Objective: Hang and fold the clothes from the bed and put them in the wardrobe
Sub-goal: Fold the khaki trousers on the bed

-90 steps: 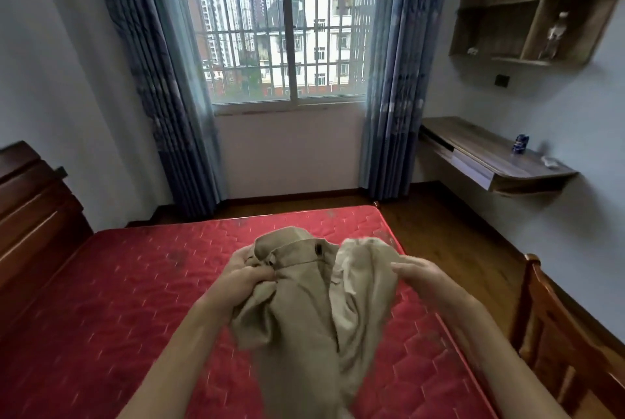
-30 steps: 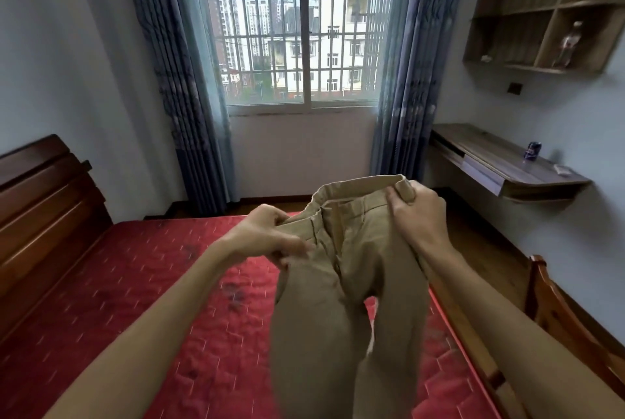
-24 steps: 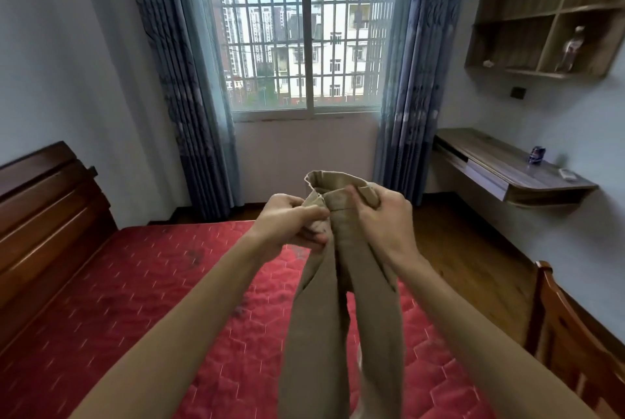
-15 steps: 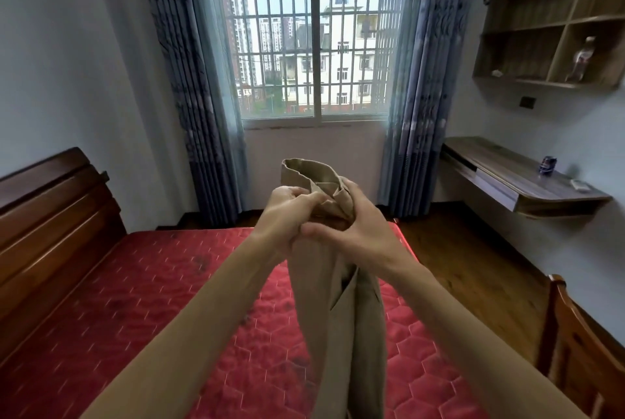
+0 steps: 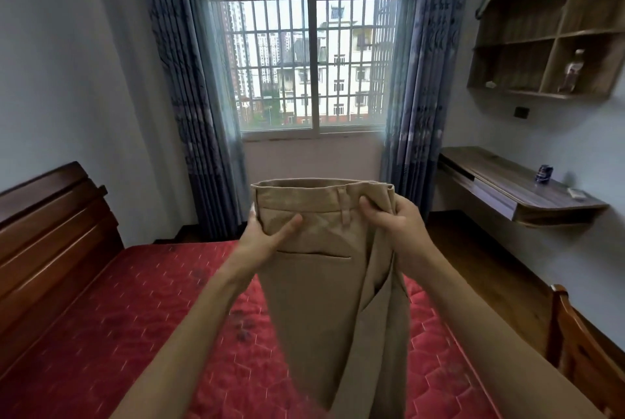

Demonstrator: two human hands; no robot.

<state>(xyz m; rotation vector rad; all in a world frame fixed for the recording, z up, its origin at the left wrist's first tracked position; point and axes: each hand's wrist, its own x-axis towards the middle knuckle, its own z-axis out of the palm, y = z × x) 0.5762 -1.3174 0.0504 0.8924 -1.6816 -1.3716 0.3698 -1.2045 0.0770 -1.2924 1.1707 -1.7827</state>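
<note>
A pair of khaki trousers hangs upright in front of me, folded lengthwise, waistband at the top with a belt loop and a back pocket facing me. My left hand grips the waistband's left edge, thumb on the front. My right hand grips the right edge, where the layers bunch. The legs drop below the picture over the red quilted mattress. No wardrobe is in view.
A dark wooden headboard runs along the left. A wooden chair stands at the lower right by the bed. A wall desk with a can, wall shelves and a curtained window fill the far side.
The trousers rose from a bunch near the mattress to chest height. My hands came together at the waistband, then spread apart, stretching it flat and wide with the legs doubled.
</note>
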